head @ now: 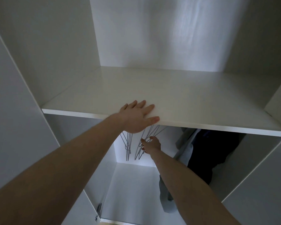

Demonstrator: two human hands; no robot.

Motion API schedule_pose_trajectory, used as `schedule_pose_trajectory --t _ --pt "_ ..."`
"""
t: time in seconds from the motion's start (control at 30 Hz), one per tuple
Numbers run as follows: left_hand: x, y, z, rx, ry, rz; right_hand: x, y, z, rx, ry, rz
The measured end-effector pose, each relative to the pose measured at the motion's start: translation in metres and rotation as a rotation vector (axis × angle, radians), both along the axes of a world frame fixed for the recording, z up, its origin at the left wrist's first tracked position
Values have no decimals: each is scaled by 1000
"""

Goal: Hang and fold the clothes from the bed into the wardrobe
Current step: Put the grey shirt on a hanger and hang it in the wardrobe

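Hangers [140, 147]: thin grey wire hangers, bare, hanging in two loose bunches under the shelf, left of the clothes; the rail they hang from is hidden behind the shelf edge.
Hung clothes [206, 151]: a dark navy garment and, just beside it on its left, a pale grey one, both already hanging in the right part of the lower compartment; the grey cloth trails down behind the right forearm. Details of cut are too dim to tell.
Wardrobe [68, 46]: white, doors open, seen from close up; a metal hinge [99, 208] shows at the lower left door edge.
Shelf [193, 101]: white board across the wardrobe, dividing an upper compartment from the hanging space below; only the left hand lies on it.
Lower compartment: holds the hangers at the left and centre and the hung clothes at the right; white floor panel below.
Left hand [136, 116]: laid flat on the front edge of the shelf, fingers straight and spread, thumb along the edge, gripping nothing.
Right hand [151, 144]: reached in below the shelf, fingers curled round the wires of the right-hand bunch of hangers.
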State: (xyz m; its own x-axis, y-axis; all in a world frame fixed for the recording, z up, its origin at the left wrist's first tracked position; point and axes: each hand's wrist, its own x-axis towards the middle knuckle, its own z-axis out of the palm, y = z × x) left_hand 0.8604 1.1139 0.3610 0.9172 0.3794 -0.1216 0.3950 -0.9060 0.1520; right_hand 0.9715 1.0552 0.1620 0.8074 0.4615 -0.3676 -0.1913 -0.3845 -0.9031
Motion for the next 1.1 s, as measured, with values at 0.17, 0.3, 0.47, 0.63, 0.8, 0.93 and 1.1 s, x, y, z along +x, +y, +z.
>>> schedule_pose_trajectory --t 0.17,0.3,0.47,0.63,0.8,0.93,1.1 --pt "-1 -2 3 1 12 -5 -4 9 5 164 181 -44" --pt "-2 -2 5 -19 15 -2 -4 10 6 189 226 -63" --pt "-3 -4 5 -11 22 4 -3 16 10 234 278 -97" --pt "-2 -2 6 -19 25 1 -2 22 12 221 239 -106" --pt "-1 0 4 -24 31 -1 1 18 8 34 17 -98" --pt "-1 2 2 -20 28 1 -4 -2 5 -136 -228 -46" --pt "-2 4 2 16 46 -12 -6 -33 4 -96 -273 -76"
